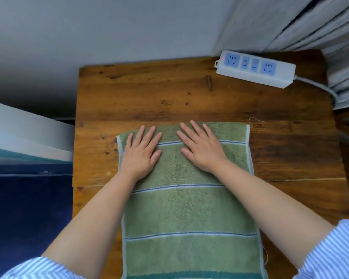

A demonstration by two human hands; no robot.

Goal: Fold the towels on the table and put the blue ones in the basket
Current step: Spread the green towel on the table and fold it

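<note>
We see a green towel (189, 208) w/ thin blue-white stripes lying flat on the wooden worktop (149, 93), running from mid-worktop down to the bottom edge of the frame, where its near end is cut off. We can't tell how many layers it has. Left hand (140, 153) and right hand (203, 148) both lie palm-down on the towel's far end, side by side but apart; fingers (147, 135) straight and spread, grasping nothing, just pressing the cloth. Forearms cover parts of the towel's middle on both sides. Striped sleeves (334, 252) show at the bottom corners, mostly cut off. A loose thread sticks off the towel's far right corner. At the worktop's far right corner sits a white power strip (256, 68), well apart from the towel, its cable running off behind grey curtains (302, 23). Left of the worktop, a dark blue surface (28, 208); we can't make out what it is.
</note>
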